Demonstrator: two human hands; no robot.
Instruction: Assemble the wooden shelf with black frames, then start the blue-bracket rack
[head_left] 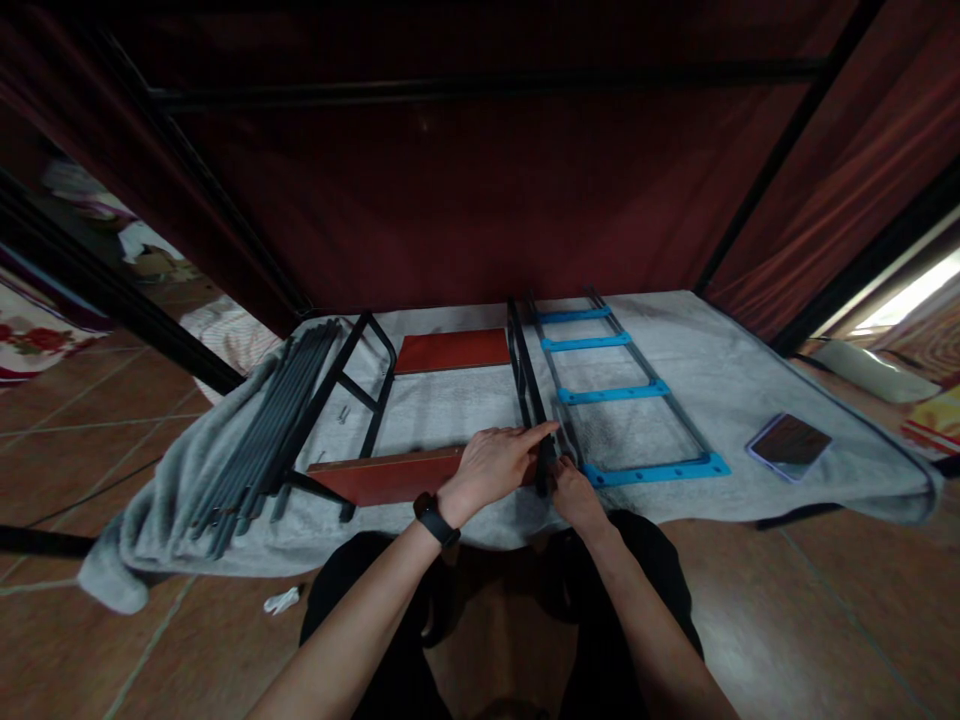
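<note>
My left hand (496, 464), with a black watch on its wrist, lies over the right end of a reddish-brown wooden board (382, 476), fingers curled against a black metal frame bar (527, 385). My right hand (576, 492) pinches the near end of that black bar, where it meets the board. A second reddish-brown board (452, 350) lies farther back between the black bars. All of this rests on a grey blanket (750, 370) spread on the floor.
A ladder-like frame with blue plastic crosspieces (613, 392) lies right of the hands. A bundle of grey metal tubes (259, 440) lies at the left. A phone (789, 442) sits on the blanket's right part. Dark red curtain and black bed frame stand behind. Terracotta tile floor surrounds.
</note>
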